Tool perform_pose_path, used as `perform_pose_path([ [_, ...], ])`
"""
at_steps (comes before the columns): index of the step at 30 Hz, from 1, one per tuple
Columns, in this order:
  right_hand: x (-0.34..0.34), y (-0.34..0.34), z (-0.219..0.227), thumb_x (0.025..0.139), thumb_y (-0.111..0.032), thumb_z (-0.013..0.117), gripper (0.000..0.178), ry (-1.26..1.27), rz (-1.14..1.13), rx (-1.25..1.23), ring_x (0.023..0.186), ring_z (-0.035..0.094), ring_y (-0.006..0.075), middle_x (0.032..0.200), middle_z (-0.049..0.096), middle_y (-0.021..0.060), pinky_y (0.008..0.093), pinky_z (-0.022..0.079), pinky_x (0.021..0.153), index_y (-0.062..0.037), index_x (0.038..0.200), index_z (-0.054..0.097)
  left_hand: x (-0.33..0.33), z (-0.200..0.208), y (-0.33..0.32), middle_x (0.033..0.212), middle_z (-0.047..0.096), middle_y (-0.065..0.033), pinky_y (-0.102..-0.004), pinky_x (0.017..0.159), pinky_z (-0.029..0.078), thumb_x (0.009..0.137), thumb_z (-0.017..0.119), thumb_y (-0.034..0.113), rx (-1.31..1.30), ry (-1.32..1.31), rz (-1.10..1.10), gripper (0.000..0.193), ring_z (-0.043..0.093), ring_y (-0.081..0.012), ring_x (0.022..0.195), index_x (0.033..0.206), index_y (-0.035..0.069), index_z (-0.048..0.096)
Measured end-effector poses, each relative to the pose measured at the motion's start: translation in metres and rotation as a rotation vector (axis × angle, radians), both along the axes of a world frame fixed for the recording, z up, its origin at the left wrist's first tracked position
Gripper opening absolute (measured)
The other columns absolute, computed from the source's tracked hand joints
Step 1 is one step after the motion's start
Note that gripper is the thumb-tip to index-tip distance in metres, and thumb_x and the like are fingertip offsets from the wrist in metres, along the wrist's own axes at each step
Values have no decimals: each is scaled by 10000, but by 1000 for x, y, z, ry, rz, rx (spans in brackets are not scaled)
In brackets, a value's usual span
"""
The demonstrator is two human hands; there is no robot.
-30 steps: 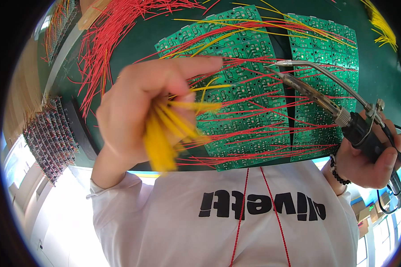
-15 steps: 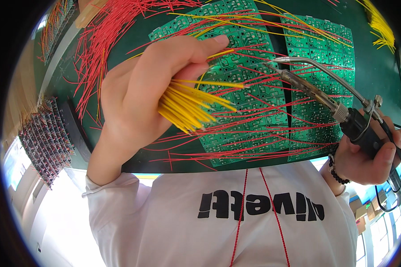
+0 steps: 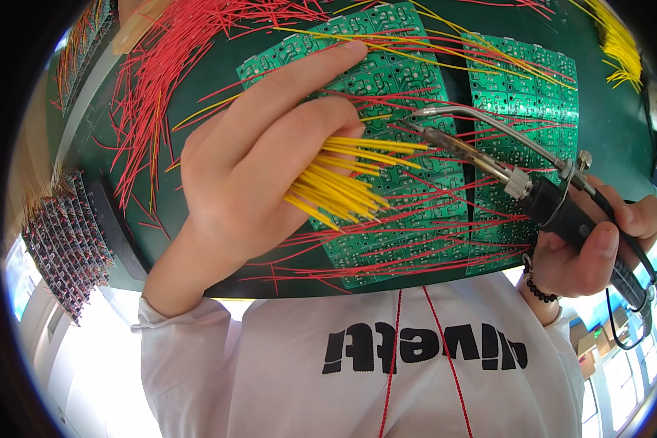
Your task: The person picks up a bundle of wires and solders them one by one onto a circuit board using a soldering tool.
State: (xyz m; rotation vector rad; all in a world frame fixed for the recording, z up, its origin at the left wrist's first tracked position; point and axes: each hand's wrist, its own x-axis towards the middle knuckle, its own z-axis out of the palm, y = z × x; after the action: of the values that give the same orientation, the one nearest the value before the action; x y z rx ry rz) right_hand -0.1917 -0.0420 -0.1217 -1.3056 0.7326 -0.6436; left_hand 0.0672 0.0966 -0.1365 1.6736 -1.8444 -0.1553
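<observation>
My left hand (image 3: pixel 230 171) is closed round a bundle of yellow wires (image 3: pixel 339 190), their stripped ends pointing right. Its index finger stretches out over the upper part of a green circuit board panel (image 3: pixel 434 237). In my right hand (image 3: pixel 595 252) is a soldering iron (image 3: pixel 562 212) with a black handle. A thin metal tube (image 3: pixel 482 117) clamped to the iron runs along it and ends near its tip. The tip is over the panel, close to a short yellow wire end beside my left hand; whether they touch I cannot tell. Red wires lie across the panel.
A second green panel (image 3: pixel 522 91) lies to the right, crossed by red and yellow wires. A large heap of red wires (image 3: pixel 157 80) covers the upper left. More yellow wires (image 3: pixel 620 51) are at the upper right. Stacked populated boards (image 3: pixel 69 244) stand at the left.
My left hand has shifted slightly right, and its index finger now reaches farther over the panel. The soldering iron has moved left, its tip now closer to my left hand.
</observation>
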Motion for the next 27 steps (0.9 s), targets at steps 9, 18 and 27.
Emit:
perform_pose_path([
  [9,5,-8,2,817,-208,558,232,-289,123,1000,563,388,122,600,412,3,244,350,573,-106,676,405,-3,-6,0,1009,613,-214,-257,699,485,710,677,-19,0,43,38,139,622,-232,830,807,-39,578],
  [18,-5,-15,11,817,-165,553,243,-353,122,1515,580,371,120,592,374,-13,244,323,567,-129,626,407,-6,-2,0,1034,614,-182,-249,719,477,698,682,-25,59,39,79,152,616,-216,848,812,-21,581],
  [27,23,-24,16,831,-139,535,242,-146,359,1362,554,345,118,622,378,-6,249,315,536,-119,636,393,-7,-5,0,1029,618,-175,-246,712,475,686,683,-32,48,43,99,156,615,-206,832,802,-18,579],
])
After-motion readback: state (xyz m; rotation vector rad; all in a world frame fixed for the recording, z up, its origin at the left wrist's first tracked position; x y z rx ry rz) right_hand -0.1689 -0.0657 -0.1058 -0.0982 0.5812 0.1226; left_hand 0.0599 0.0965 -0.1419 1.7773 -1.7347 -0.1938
